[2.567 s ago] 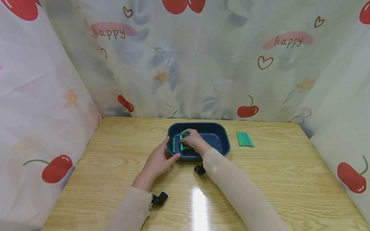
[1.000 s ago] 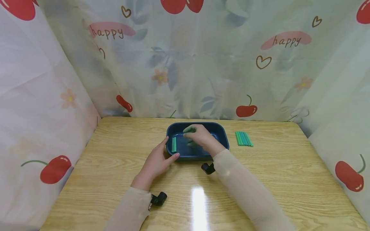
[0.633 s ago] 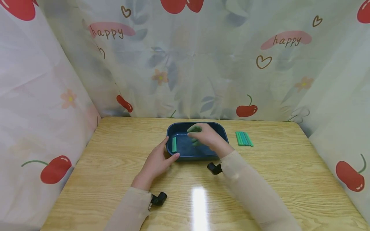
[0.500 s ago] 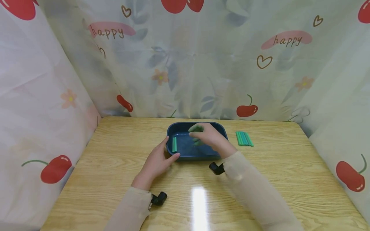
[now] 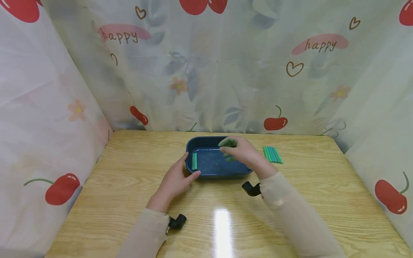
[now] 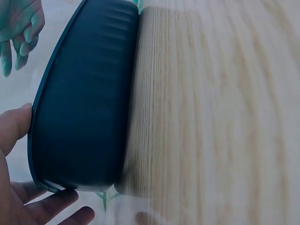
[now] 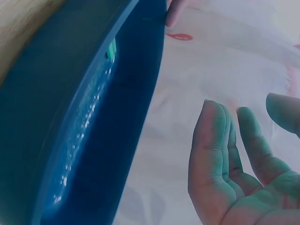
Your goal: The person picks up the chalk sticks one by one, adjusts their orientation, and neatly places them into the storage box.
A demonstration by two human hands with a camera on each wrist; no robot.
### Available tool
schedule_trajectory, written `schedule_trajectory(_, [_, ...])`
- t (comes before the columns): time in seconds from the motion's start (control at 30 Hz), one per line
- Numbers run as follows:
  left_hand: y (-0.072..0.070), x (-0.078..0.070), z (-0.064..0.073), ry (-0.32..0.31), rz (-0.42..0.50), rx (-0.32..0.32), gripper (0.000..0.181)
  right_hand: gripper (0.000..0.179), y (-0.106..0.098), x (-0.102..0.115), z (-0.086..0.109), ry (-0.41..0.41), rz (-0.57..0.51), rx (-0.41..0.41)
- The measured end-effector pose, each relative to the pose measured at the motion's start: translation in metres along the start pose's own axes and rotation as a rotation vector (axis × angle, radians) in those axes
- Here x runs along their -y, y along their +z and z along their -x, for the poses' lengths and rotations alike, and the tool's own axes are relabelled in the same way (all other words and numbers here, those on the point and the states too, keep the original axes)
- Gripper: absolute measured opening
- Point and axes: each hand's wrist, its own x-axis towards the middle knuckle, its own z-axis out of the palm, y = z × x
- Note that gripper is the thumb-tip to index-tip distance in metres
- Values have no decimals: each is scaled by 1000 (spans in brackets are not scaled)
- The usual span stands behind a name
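A dark blue rectangular tub (image 5: 213,175) stands on the table, with two thin green sticks (image 5: 194,161) side by side at its left end. My left hand (image 5: 174,180) touches the tub's near left corner, thumb and fingers spread at the rim; in the left wrist view the thumb meets the side rim (image 6: 32,117). Over the tub's right part is my right hand (image 5: 243,152), its fingers loosely bent with nothing between them. The right wrist view shows the same hand (image 7: 243,173) apart from the tub wall. Green staining covers its fingers.
On the table right of the tub lies a flat row of several green and blue-green sticks (image 5: 272,154), beyond the right hand. A printed curtain (image 5: 213,89) hangs behind and along both sides of the wooden table (image 5: 129,172).
The right hand set a green stick beside the other at the tub's left end, let go and moved right over the tub. The left hand stays at the corner.
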Motion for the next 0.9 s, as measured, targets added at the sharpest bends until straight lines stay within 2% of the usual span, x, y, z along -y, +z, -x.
schedule_trajectory(0.37, [1, -1, 2, 1, -4, -4, 90, 38, -22, -3, 19, -8, -6, -4])
schedule_trajectory(0.9, [-2, -2, 2, 11, 1, -1, 89, 38, -57, -30, 40, -29, 38, -108])
